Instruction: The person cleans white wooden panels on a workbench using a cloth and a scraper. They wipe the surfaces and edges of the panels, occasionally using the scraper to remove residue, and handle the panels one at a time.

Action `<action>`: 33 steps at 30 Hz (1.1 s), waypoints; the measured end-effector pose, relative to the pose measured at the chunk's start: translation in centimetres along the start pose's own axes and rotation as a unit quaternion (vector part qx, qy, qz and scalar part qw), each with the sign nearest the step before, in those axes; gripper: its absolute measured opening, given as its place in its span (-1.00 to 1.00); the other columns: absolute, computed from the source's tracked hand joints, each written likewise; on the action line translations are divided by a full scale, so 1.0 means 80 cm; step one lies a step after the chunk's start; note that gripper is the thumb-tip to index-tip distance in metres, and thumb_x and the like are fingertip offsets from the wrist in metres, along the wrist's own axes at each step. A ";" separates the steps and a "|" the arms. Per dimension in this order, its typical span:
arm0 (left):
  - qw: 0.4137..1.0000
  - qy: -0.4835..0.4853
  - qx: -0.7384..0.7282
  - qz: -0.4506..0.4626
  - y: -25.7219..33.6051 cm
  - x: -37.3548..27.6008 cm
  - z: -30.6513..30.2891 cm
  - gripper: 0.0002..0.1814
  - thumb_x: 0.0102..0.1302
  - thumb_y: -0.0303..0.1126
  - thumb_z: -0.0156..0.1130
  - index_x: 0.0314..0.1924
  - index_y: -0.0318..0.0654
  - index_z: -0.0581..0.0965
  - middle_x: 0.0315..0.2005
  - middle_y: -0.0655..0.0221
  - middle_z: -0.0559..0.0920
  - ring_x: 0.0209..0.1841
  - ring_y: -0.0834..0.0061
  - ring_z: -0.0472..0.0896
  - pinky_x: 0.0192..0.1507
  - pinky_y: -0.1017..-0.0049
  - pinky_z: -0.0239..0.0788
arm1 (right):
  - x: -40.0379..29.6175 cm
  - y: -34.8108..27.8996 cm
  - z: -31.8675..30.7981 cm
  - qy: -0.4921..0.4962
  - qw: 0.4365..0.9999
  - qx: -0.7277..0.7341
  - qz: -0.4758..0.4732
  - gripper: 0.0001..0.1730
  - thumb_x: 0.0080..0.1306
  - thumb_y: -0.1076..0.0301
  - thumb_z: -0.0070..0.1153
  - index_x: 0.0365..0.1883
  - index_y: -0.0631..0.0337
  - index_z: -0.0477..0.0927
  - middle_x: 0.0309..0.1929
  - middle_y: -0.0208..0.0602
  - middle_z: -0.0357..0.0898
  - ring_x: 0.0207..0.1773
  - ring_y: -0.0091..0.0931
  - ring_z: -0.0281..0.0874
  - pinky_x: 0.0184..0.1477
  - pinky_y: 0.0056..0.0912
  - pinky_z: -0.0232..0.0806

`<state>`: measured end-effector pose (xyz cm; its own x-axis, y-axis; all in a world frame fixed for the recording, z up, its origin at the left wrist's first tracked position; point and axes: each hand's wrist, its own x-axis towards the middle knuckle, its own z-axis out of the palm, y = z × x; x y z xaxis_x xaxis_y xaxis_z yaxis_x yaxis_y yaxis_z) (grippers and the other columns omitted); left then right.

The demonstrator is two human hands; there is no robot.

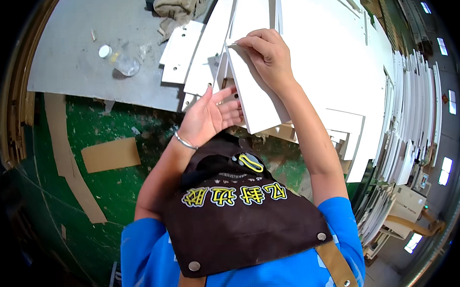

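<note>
My right hand (270,57) pinches the top edge of a narrow white panel (257,100), near its upper left corner. The panel stands tilted over other white boards, its lower end towards my apron. Beside the panel's left long edge is my left hand (215,113), palm up with the fingers spread, their tips at or behind that edge; whether they touch it is hidden. A bracelet is on the left wrist. Under and around the panel lie large white boards (327,70). Smaller white boards with drilled holes (185,53) lie to the left.
A grey tabletop (68,54) at the upper left holds a clear bottle with a white cap (124,63) and a crumpled brown cloth (177,5). Cardboard pieces (111,154) lie on the green floor. Stacked white panels (413,108) stand at the right, and long brown boards (16,95) at the far left.
</note>
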<state>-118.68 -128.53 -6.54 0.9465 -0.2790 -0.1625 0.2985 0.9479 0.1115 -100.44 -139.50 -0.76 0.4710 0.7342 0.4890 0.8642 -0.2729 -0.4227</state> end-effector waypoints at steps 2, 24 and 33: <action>1.000 0.006 -0.012 -0.004 -0.004 -0.002 -0.007 -0.27 0.51 0.13 -0.42 0.39 -0.34 0.10 0.16 -0.06 0.46 0.19 0.05 0.47 0.27 0.12 0.25 | -0.005 -0.014 -0.010 -0.014 1.000 0.013 -0.003 -0.88 0.13 0.47 0.23 -0.34 0.09 0.69 -0.33 -0.40 0.59 -0.22 -0.35 0.49 -0.21 -0.34 0.36; 0.976 -0.001 0.214 0.045 0.076 0.070 0.006 -0.52 0.50 -0.05 -0.10 0.20 -0.26 0.34 0.09 0.29 0.54 0.17 0.43 0.50 0.15 0.34 0.40 | -0.288 -0.115 -0.079 0.248 0.724 0.378 0.521 -0.64 0.30 0.39 0.21 0.04 0.20 0.45 -0.43 -0.57 0.40 -0.51 -0.73 0.24 -0.48 -0.66 0.15; 0.928 0.135 0.345 -0.041 -0.019 0.036 0.048 -0.66 0.41 -0.44 -0.02 0.05 -0.61 0.41 -0.05 -0.01 0.59 -0.08 0.31 0.65 -0.08 0.44 0.60 | -0.271 -0.138 -0.059 0.305 0.630 0.474 0.534 -0.47 0.29 0.34 0.20 0.17 0.39 0.39 0.04 -0.27 0.52 0.07 -0.54 0.44 0.12 -0.44 0.33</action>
<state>-115.89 -131.35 -3.42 0.8799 -0.2088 -0.4267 0.4635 0.5748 0.6744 -119.39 -155.34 -3.12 0.9249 -0.0077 -0.3801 -0.3606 0.2985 -0.8836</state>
